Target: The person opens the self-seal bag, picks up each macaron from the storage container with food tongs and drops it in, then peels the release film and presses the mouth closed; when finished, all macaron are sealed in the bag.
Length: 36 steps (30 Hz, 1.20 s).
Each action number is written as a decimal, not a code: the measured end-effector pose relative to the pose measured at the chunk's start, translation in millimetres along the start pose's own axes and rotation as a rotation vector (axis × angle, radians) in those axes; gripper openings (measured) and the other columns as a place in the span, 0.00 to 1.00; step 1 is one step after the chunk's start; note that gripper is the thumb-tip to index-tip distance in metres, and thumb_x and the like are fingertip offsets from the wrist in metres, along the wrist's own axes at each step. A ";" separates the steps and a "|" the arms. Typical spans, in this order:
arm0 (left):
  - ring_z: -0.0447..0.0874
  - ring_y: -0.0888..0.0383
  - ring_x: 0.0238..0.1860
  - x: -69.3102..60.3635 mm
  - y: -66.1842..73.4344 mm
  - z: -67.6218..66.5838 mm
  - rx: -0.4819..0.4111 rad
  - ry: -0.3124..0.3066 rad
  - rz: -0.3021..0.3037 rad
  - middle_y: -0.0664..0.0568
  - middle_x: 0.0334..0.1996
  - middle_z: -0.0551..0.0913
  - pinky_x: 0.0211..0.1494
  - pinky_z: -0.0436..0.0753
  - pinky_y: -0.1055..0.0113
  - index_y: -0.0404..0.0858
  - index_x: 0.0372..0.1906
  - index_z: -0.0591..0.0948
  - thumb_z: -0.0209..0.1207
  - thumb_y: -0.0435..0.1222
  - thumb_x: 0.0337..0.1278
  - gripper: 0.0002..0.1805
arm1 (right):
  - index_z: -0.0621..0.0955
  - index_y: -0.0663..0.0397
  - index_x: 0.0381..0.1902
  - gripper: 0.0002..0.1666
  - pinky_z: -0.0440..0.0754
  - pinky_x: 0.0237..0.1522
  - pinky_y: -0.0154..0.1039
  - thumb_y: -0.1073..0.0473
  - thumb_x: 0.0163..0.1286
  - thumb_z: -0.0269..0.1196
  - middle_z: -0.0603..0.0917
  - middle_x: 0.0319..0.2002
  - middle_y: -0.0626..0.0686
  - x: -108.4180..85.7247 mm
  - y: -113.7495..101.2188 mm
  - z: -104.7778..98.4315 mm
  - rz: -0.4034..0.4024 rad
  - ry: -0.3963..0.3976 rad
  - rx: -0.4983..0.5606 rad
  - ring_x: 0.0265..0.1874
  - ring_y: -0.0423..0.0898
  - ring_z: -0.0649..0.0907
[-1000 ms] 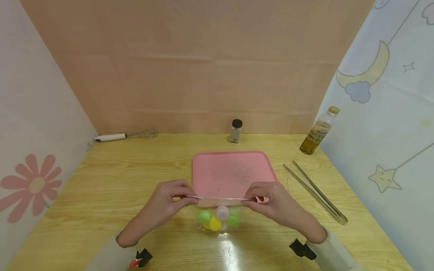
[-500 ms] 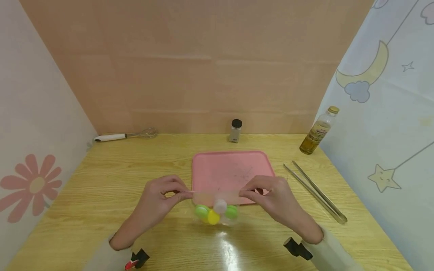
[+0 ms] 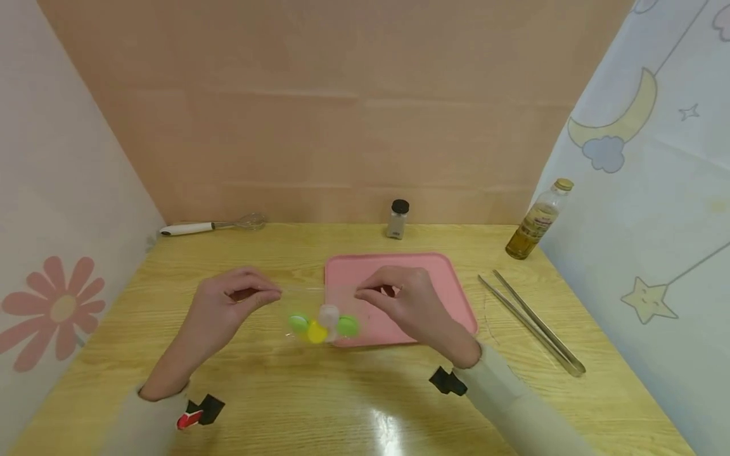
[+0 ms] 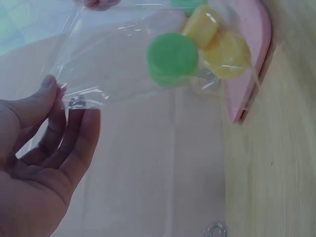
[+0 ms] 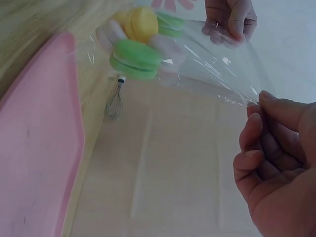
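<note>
A clear plastic bag (image 3: 305, 303) hangs between my two hands, with macarons gathered at its bottom. In the right wrist view I make out a green macaron (image 5: 136, 60), a yellow macaron (image 5: 142, 23) and pale pink ones through the film. My left hand (image 3: 222, 308) pinches one top corner of the bag between thumb and fingers. The opposite top corner is pinched by my right hand (image 3: 407, 301). In the left wrist view, the film stretches out from the left hand (image 4: 47, 143). The bag hangs in front of the left edge of a pink tray (image 3: 422, 288).
Metal tongs (image 3: 533, 323) lie right of the tray. A tilted-looking bottle of amber liquid (image 3: 533, 225) stands at the back right. A black-capped jar (image 3: 397, 220) stands behind the tray, and a white-handled whisk (image 3: 211, 227) lies at the back left.
Both hands have carried the bag of macarons left and farther from the body, off the front of the tray. Their grip on its corners looks the same.
</note>
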<state>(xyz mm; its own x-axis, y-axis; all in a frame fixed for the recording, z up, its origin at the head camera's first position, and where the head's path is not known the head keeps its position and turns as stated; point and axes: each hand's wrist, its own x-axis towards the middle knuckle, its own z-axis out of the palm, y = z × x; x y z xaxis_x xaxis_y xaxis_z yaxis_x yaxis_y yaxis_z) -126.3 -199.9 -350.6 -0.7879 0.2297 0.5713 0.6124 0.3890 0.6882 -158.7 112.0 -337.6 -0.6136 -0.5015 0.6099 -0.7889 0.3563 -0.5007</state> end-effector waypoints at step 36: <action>0.76 0.36 0.53 36.0 -126.3 12.9 0.331 -0.263 -0.466 0.27 0.54 0.75 0.55 0.78 0.43 0.18 0.68 0.64 0.55 0.41 0.75 0.32 | 0.80 0.60 0.62 0.26 0.81 0.52 0.44 0.49 0.76 0.63 0.85 0.53 0.56 66.6 97.3 88.1 0.459 -0.400 -0.365 0.51 0.50 0.84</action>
<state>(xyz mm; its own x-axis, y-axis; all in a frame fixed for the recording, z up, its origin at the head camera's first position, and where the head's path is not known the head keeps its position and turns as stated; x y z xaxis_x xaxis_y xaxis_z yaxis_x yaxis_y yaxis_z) -232.9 -229.2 -422.7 -0.9826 0.1648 0.0861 0.1813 0.7474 0.6392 -273.4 43.8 -399.7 -0.8823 -0.4640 0.0792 -0.4579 0.8071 -0.3726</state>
